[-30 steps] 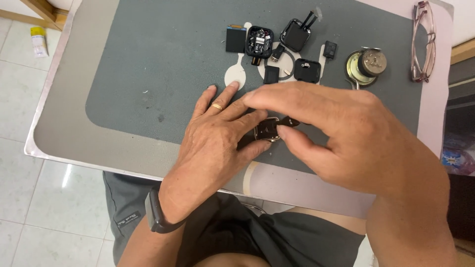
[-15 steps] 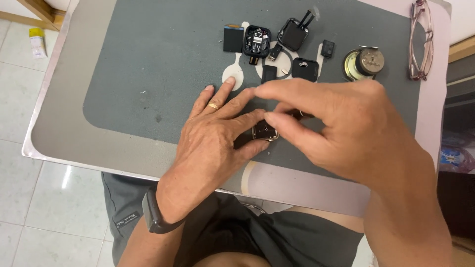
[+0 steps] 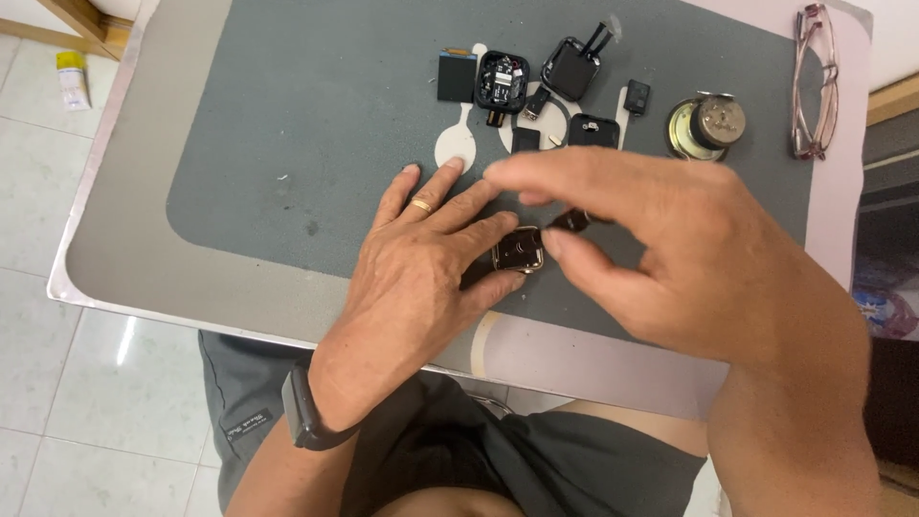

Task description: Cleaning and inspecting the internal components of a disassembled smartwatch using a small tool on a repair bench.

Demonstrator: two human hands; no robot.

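Observation:
My left hand lies flat on the grey mat and pinches a small silver-rimmed square case between thumb and forefinger. It wears a gold ring and a black wristband. Just right of the case, my right hand hovers with a small dark piece in its fingertips. That piece is a little above and to the right of the case; whether they touch is unclear.
Along the mat's far side lie a black square module, an opened black case with electronics, more black parts, a white pad and a round metal speaker. Glasses rest at the table's right edge.
My right hand has lifted and drawn right off the silver case, uncovering it, with a small dark piece in its fingertips. The left hand has kept its place.

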